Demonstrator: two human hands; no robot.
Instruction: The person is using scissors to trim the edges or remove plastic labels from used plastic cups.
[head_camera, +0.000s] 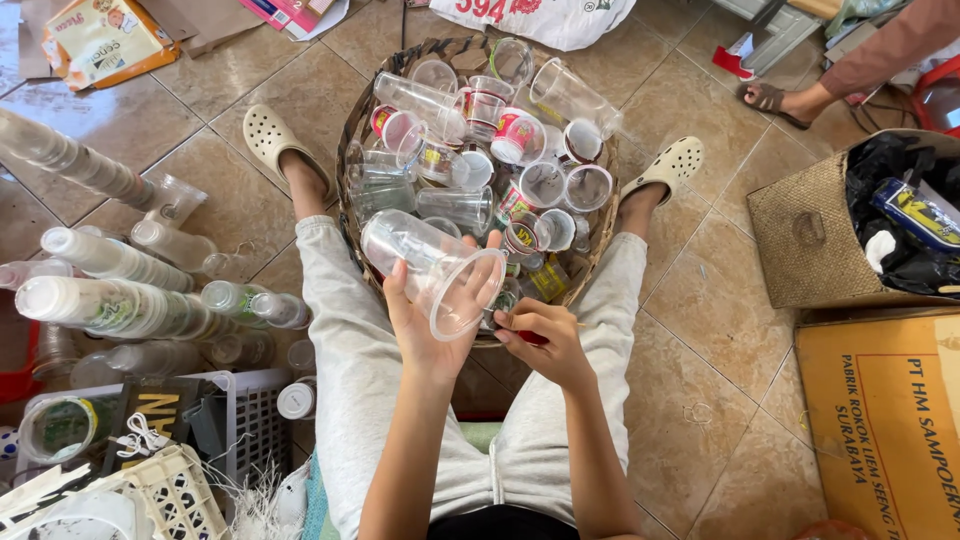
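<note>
The left hand (425, 325) cradles a clear plastic cup (435, 270) from below, fingers curled round its wall near the rim, thumb up along the side. The cup lies tilted on its side: its long axis runs from the closed base at about 10 o'clock to the open mouth at about 4 o'clock, so the mouth faces down toward the right hand (545, 340). That hand sits just beside the rim, at roughly 4 o'clock from the cup, fingers pressed together in a pinch on a small red object (532, 338); what the object is cannot be told. The right hand is thus the nearer one to the cup's open end, while the left carries its weight.

Directly beyond both hands, at 12 o'clock, a round wicker basket (352, 130) stands on the tiled floor (700, 300) between the person's legs, heaped with clear cups and small red-labelled tubs (515, 135). At 9 o'clock lie long nested stacks of cups (110, 305), with a white plastic crate (250, 410) at 7 o'clock. At 3 o'clock stands a woven box (800, 240) holding dark bags, with a cardboard carton (880, 420) nearer. Another person's sandalled foot (775, 98) shows at 1 o'clock.
</note>
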